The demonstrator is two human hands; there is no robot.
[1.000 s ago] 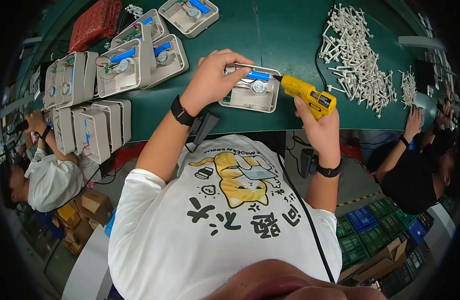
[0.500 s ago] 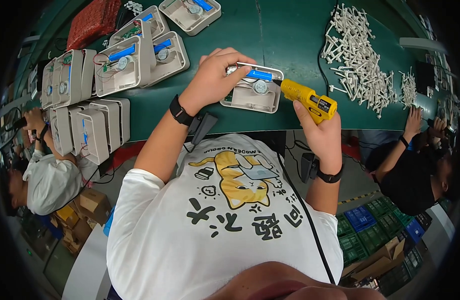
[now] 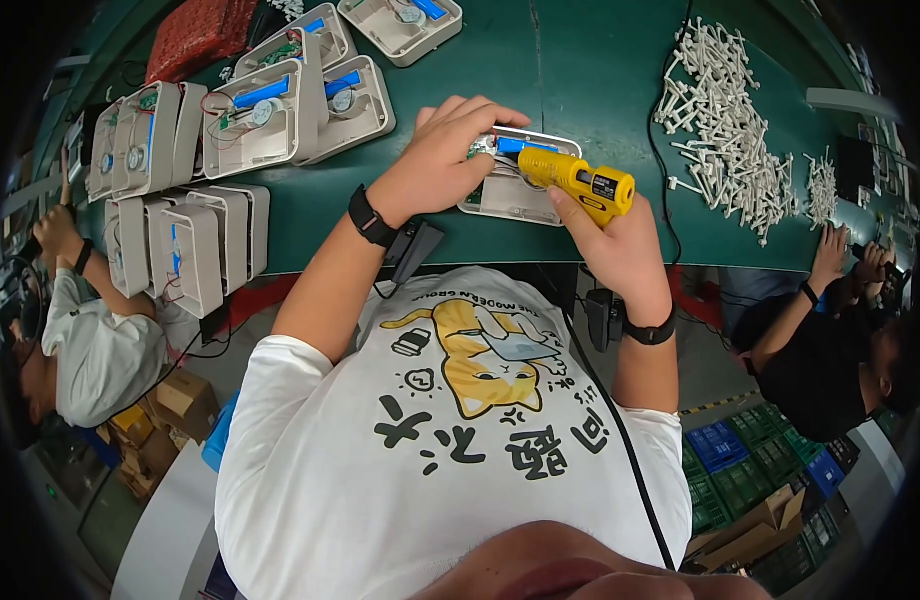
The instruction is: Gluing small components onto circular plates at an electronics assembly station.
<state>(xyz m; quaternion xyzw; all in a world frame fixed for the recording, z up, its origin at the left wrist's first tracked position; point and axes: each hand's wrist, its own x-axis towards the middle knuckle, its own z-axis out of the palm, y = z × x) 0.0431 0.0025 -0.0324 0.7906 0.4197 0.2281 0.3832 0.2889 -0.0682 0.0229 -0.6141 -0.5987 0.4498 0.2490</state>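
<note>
Fingers of the left hand (image 3: 442,160) press the open grey plastic housing (image 3: 515,192) flat on the green tabletop (image 3: 580,70), steadying it while the right hand (image 3: 620,245) grips the yellow glue gun (image 3: 578,180) nosed into it.

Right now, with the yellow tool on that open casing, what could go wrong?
The left hand rests on the open casing right beside the nozzle of the yellow tool held by the right hand: fingers could be caught. The tool's black cord runs past the pile of white parts and might drag some.
</note>
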